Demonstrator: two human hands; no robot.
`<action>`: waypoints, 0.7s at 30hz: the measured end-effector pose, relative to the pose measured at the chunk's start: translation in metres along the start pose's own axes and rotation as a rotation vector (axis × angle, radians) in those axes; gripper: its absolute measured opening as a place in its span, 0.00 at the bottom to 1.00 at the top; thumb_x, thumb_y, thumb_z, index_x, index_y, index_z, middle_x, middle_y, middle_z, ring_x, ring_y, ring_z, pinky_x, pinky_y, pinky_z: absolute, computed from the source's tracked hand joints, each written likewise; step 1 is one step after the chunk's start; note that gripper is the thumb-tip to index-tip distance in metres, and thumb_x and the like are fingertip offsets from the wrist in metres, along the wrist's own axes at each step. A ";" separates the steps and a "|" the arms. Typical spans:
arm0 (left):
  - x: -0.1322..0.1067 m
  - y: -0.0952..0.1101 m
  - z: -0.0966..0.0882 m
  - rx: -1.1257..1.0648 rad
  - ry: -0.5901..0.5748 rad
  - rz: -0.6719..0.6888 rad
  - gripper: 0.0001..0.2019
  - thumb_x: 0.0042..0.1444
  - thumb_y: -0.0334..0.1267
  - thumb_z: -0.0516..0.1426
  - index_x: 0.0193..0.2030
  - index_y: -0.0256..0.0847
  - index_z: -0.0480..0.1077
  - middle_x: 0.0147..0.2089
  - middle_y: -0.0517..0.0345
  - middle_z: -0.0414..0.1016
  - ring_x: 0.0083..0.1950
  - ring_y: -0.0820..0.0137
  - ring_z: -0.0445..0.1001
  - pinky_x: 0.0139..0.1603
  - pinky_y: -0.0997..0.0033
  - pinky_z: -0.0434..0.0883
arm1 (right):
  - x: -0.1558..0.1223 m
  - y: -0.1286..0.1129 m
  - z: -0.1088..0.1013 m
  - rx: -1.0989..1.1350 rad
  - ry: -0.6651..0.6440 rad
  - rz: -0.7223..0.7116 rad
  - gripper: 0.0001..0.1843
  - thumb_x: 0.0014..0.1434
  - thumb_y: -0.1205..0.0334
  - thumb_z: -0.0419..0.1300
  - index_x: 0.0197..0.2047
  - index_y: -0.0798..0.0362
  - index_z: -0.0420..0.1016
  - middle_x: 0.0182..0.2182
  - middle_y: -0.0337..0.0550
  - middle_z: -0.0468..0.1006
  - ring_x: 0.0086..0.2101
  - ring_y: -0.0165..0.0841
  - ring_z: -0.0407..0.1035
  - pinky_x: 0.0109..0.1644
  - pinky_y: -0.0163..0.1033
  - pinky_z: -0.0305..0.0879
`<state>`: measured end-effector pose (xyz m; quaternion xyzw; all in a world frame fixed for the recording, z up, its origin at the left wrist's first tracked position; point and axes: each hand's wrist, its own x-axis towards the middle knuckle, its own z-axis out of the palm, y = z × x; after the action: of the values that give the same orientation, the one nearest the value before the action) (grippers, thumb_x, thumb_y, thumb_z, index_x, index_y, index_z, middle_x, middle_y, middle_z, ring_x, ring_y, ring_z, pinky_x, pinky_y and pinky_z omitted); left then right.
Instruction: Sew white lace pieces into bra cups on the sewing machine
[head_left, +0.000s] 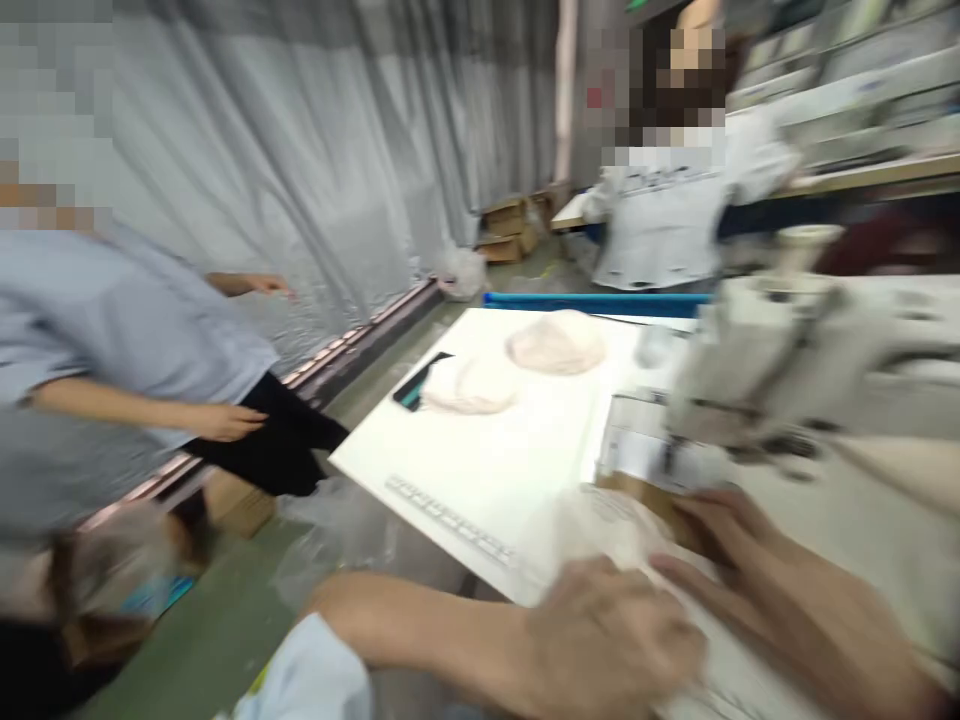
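The picture is blurred by motion. My left hand (619, 635) is closed over a piece of pale cloth (604, 520), its fingers curled down at the front of the sewing machine (757, 360). To its right, my right hand (780, 590) lies over the same cloth with fingers stretched forward and the thumb apart. Part of the cloth runs beneath both hands, and its underside is hidden. The machine's head stands just beyond my fingers. Two bundled pale cloth pieces, one nearer (472, 388) and one farther (562, 343), rest on the white table (457, 455).
A phone (420, 382) lies partly under the nearer bundle. Along the table's front edge runs a printed ruler scale (450, 520). One person (135, 340) is at the left, another (667, 210) beyond the table. Cardboard boxes (506, 230) and plastic bags (330, 540) are on the floor.
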<state>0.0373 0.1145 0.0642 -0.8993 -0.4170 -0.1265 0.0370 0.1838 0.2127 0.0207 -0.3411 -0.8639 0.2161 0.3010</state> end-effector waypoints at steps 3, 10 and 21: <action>0.013 -0.028 -0.010 -0.079 0.063 -0.179 0.07 0.61 0.31 0.51 0.40 0.37 0.70 0.42 0.52 0.72 0.43 0.67 0.70 0.41 0.68 0.67 | -0.022 -0.005 -0.030 -0.129 -0.015 0.086 0.11 0.61 0.53 0.50 0.40 0.49 0.69 0.46 0.50 0.71 0.34 0.41 0.72 0.30 0.44 0.66; 0.039 -0.062 -0.011 -0.619 -0.145 -0.491 0.08 0.50 0.39 0.61 0.32 0.37 0.71 0.32 0.58 0.69 0.38 0.66 0.68 0.35 0.72 0.62 | -0.019 -0.034 -0.030 -0.043 -0.037 0.214 0.10 0.61 0.55 0.48 0.36 0.50 0.65 0.32 0.43 0.73 0.28 0.34 0.66 0.30 0.40 0.62; -0.023 -0.027 -0.061 -1.255 -0.343 -0.465 0.15 0.43 0.45 0.65 0.29 0.34 0.70 0.25 0.64 0.63 0.27 0.77 0.59 0.27 0.77 0.55 | -0.052 -0.088 -0.043 0.575 -0.385 0.263 0.19 0.61 0.46 0.52 0.32 0.54 0.69 0.26 0.38 0.66 0.28 0.30 0.58 0.31 0.35 0.55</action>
<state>-0.0091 0.1047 0.1157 -0.6453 -0.4469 -0.2047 -0.5848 0.2020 0.1230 0.0834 -0.3037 -0.7576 0.5469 0.1864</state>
